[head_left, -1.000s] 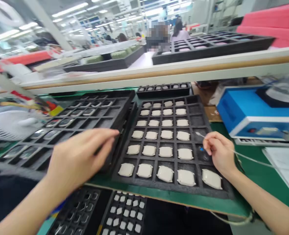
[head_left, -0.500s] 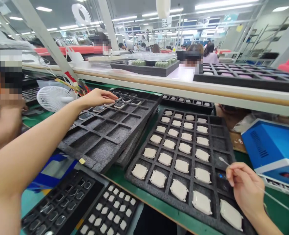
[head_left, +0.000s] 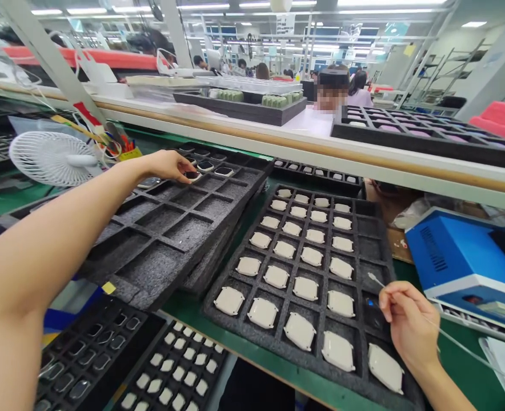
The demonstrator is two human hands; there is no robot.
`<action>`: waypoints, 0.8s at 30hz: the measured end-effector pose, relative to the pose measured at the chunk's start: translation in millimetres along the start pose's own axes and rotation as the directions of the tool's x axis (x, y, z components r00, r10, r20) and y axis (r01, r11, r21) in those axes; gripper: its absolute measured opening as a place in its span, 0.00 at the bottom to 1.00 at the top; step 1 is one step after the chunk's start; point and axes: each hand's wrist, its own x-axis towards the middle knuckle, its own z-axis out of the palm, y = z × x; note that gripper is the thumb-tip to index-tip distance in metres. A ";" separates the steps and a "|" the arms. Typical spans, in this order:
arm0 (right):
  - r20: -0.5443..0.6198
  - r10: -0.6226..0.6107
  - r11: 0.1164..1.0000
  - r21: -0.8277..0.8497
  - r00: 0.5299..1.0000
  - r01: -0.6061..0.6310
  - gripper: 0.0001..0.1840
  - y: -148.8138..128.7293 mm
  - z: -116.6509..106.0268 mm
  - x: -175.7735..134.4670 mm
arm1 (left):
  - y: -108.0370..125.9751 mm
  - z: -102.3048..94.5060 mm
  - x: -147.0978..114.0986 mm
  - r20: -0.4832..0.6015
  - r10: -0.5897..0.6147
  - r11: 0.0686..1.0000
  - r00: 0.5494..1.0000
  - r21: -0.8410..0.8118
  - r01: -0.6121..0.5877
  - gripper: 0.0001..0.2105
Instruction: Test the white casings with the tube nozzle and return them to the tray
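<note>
My left hand (head_left: 171, 165) reaches over the upper foam tray (head_left: 149, 274). Its fingers pinch the edge of a watch case (head_left: 193, 176) with a dark face and a pale rim. Beside it in the same tray sit other watch cases (head_left: 224, 171), while the nearer compartments hold nothing. On the right, my right hand (head_left: 411, 325) is closed around a thin white cable (head_left: 462, 342), whose small pale tip (head_left: 373, 277) sticks out past the fingers. Below that hand lies a second foam tray (head_left: 252, 339), holding rows of cream-coloured rounded plates (head_left: 300, 331).
A blue box-shaped device (head_left: 458, 240) stands at the right. A white fan (head_left: 51, 158) is at the left. Smaller trays of clear frames (head_left: 81, 388) and pale pieces (head_left: 177, 374) sit low in front. A shelf edge (head_left: 252, 140) crosses above the trays.
My left hand has lowered its fingers onto a watch case and closed on its edge. My right hand keeps hold of the cable. The view has shifted slightly to the right.
</note>
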 end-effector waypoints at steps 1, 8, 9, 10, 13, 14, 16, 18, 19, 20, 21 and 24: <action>0.006 0.000 1.000 0.000 1.000 0.000 0.03 -0.2 0.2 0.0 | 0.5 0.4 -1.3 -0.015 -0.001 1.000 1.000 0.000 0.001 0.15; 0.025 -0.023 0.999 -0.023 0.999 0.023 0.04 0.5 1.5 0.4 | 8.2 4.4 -23.4 -0.163 0.035 0.993 0.986 -0.102 -0.052 0.18; 0.027 -0.023 0.999 -0.023 0.999 0.024 0.04 0.6 1.8 0.5 | 13.5 5.3 -32.2 -0.195 0.052 0.990 0.979 -0.122 -0.076 0.21; 0.028 -0.024 1.000 -0.019 0.999 0.025 0.03 0.8 2.0 0.5 | 20.9 6.5 -43.2 -0.233 0.073 0.976 0.970 -0.184 -0.118 0.23; 0.031 -0.022 1.000 -0.001 0.999 0.022 0.03 1.2 1.8 0.6 | 53.5 12.1 -88.2 -0.308 0.106 0.723 0.945 -0.628 -0.286 0.22; 0.031 -0.020 1.000 0.003 0.999 0.020 0.03 1.5 1.3 0.6 | 66.5 15.0 -105.6 -0.290 0.105 0.558 0.951 -0.775 -0.298 0.19; 0.034 -0.012 1.000 0.009 0.999 0.011 0.03 2.4 0.1 0.5 | 92.5 23.0 -140.1 -0.222 0.114 0.313 0.968 -0.917 -0.247 0.14; 0.038 -0.006 1.000 0.015 0.999 0.005 0.03 3.7 -0.9 0.2 | 116.4 33.8 -171.1 -0.151 0.138 0.197 0.979 -0.964 -0.176 0.13; 0.041 -0.005 1.000 0.015 0.999 0.005 0.03 4.4 -1.3 0.0 | 127.2 39.9 -184.6 -0.119 0.157 0.162 0.980 -0.976 -0.144 0.14; 0.043 -0.008 1.000 0.015 0.999 0.008 0.03 5.1 -1.5 -0.2 | 137.5 46.5 -196.6 -0.088 0.181 0.131 0.980 -0.985 -0.113 0.17; 0.047 -0.014 1.000 0.015 0.999 0.013 0.03 5.8 -1.6 -0.4 | 147.2 53.5 -207.2 -0.057 0.209 0.101 0.976 -0.992 -0.080 0.20; 0.057 -0.030 0.999 0.016 0.998 0.029 0.04 7.9 -1.7 -0.8 | 175.2 78.6 -227.5 0.056 0.297 0.006 0.953 -0.998 0.056 0.25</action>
